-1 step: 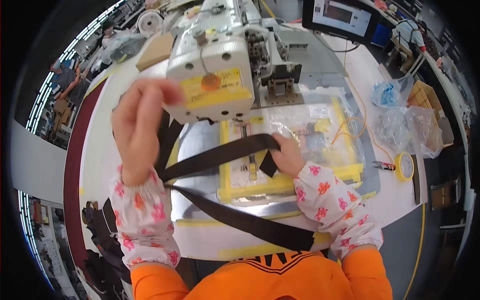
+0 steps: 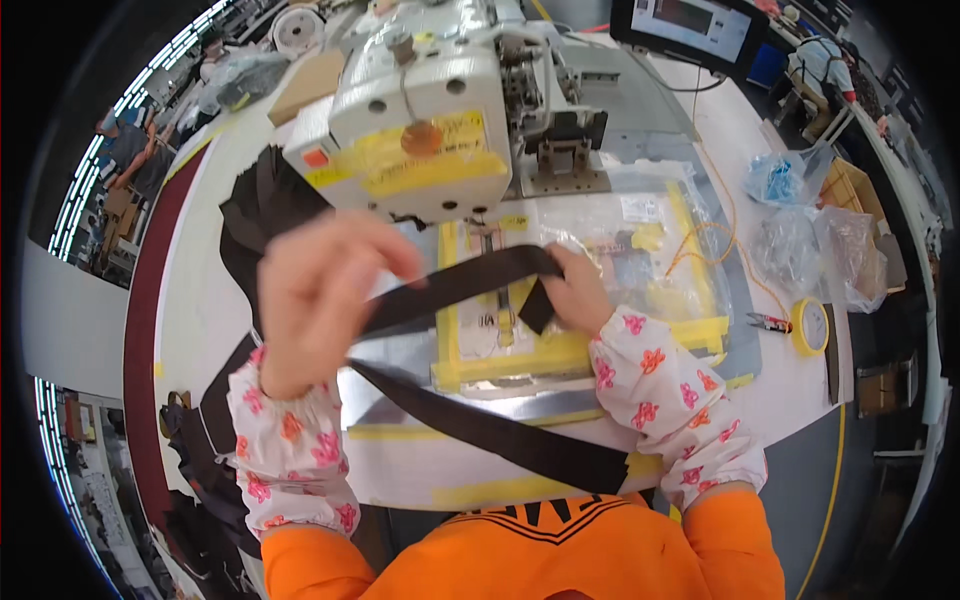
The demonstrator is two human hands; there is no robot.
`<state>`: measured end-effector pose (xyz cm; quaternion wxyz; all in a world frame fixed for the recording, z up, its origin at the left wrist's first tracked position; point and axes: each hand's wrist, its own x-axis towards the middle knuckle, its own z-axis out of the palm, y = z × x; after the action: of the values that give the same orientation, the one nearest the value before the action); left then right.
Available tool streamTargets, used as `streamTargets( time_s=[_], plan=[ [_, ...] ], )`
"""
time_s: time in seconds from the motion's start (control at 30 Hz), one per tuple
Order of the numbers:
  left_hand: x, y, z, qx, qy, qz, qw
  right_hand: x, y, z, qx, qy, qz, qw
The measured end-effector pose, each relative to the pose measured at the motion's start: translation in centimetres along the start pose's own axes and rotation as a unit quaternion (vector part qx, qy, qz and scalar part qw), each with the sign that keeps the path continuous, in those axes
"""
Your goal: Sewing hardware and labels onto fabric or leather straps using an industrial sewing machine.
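A black strap (image 2: 455, 290) runs across the front of the sewing machine (image 2: 425, 120), its upper length bent over at my right hand (image 2: 580, 290). The fingers of that hand are closed on the bend, and a short end hangs below them. Another length of strap (image 2: 490, 430) slants toward me along the table's front edge. My left hand (image 2: 335, 300) is smeared by motion in front of the machine head's lower left, near the strap; whether it holds anything is unclear. Black cloth (image 2: 270, 220) is bunched behind it. A clear template with yellow tape edges (image 2: 590, 375) lies under the right hand.
At the right lie red-handled snips (image 2: 770, 322), a yellow tape roll (image 2: 810, 327), clear plastic bags (image 2: 790, 250) and a carton (image 2: 855, 200). An orange cord (image 2: 720, 180) crosses the table. A screen (image 2: 690, 30) stands at the back. More dark cloth (image 2: 215, 470) hangs at lower left.
My left hand has moved down and to the right, away from the machine head's left side. Bunched black cloth now shows behind it. My right hand keeps its hold on the strap.
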<state>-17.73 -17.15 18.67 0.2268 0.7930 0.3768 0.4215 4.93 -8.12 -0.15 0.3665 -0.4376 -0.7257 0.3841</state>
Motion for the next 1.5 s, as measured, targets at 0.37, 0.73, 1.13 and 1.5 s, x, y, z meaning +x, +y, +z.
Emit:
streamTargets(
  time_s=[0.37, 0.73, 1.13, 1.5],
  plan=[
    [-3.2, -10.4, 12.3, -0.259, 0.116, -0.444, 0.850, 3.3, -0.9, 3.0, -0.001, 0.191, -0.010, 0.982],
    [-1.3, -18.5, 13.2, 0.345, 0.000, -0.129, 0.930, 4.9, -1.2, 4.9, -0.188, 0.160, -0.006, 0.969],
    [-1.7, -16.1, 11.0, 0.120, -0.123, -0.119, 0.978, 6.2, 0.5, 3.3, -0.133, 0.094, -0.084, 0.983],
    [-3.4, -14.9, 10.8, 0.177, -0.077, -0.020, 0.981, 5.9, -0.2, 2.9, -0.148, 0.107, -0.068, 0.981]
  ],
)
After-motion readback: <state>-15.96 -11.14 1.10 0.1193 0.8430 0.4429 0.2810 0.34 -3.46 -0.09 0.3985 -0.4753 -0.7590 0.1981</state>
